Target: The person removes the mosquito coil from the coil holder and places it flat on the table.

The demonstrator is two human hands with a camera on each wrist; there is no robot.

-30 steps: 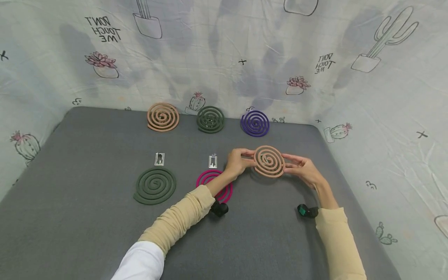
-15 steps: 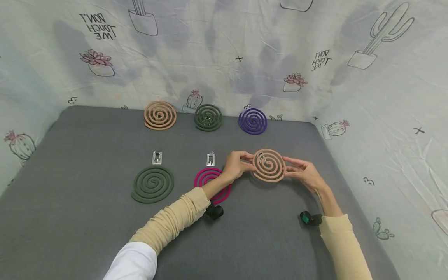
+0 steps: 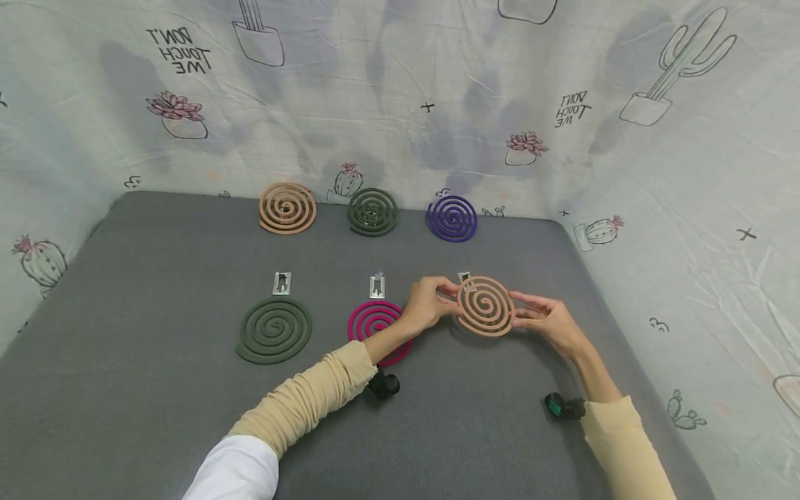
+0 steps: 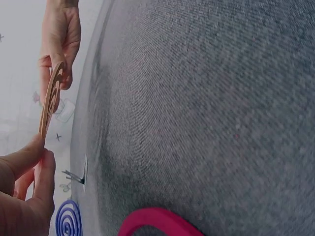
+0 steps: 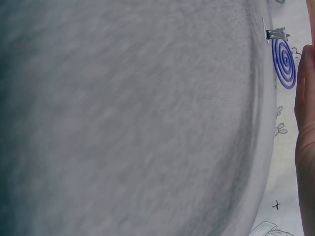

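A tan mosquito coil [image 3: 486, 304] is held flat above the table between both hands. My left hand [image 3: 428, 303] pinches its left edge between thumb and fingers; my right hand [image 3: 553, 325] pinches the opposite edge. In the left wrist view the coil [image 4: 50, 101] is seen almost edge-on, apart from the cloth. Just behind it stands a small metal coil stand [image 3: 464, 277], partly covered by the coil in the head view. The right wrist view catches only part of the right hand [image 5: 306, 113] at its border.
Along the back lie a tan coil [image 3: 287, 208], a dark green coil [image 3: 372, 212] and a purple coil [image 3: 452, 218]. Two more metal stands [image 3: 282, 283] sit in front of them. Nearer are a green coil [image 3: 275, 330] and a pink coil [image 3: 357, 326], partly under the left forearm.
Both hands have brought the tan coil a little toward me and slightly right. The metal stand behind it has come partly into sight. The other coils stay put.
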